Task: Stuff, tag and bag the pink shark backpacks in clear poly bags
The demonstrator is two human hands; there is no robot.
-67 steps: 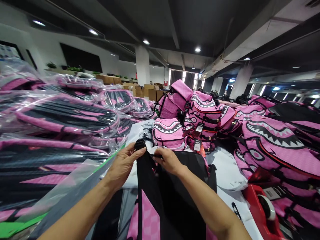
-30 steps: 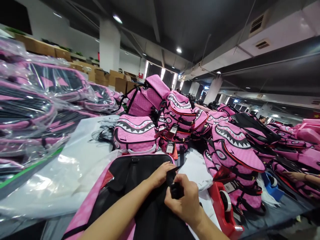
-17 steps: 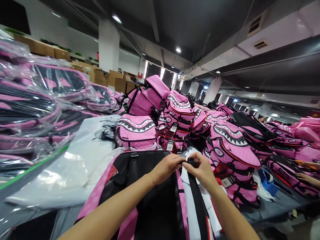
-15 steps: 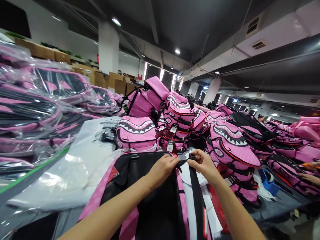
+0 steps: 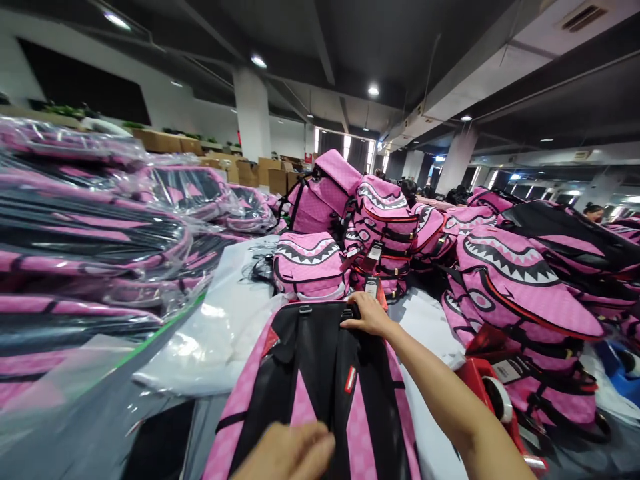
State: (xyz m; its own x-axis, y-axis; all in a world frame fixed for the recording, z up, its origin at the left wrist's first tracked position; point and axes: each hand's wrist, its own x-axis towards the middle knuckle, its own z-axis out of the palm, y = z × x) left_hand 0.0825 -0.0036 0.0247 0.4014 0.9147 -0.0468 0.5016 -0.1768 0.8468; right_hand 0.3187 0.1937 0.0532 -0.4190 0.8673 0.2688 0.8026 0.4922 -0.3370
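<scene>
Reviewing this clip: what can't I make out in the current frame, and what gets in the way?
All in the head view:
Left hand: blurred and cut off by the bottom edge; contact with the backpack is unclear.
Backpack's lower end: cut off by the bottom edge.
Strap buckle: partly covered by the right hand.
Hang tag: print too small to read.
Blue tape dispenser: cut off by the right edge.

Your left hand point(image 5: 290, 452), blurred above the backpack point(image 5: 327, 383), runs off the bottom edge.
Whether it touches, you cannot tell; the backpack's base is cut off too. At the backpack's top, your right hand point(image 5: 369, 315) partly hides a buckle point(image 5: 347, 314); well to its right, the blue tape dispenser point(image 5: 619, 375) is cropped.
</scene>
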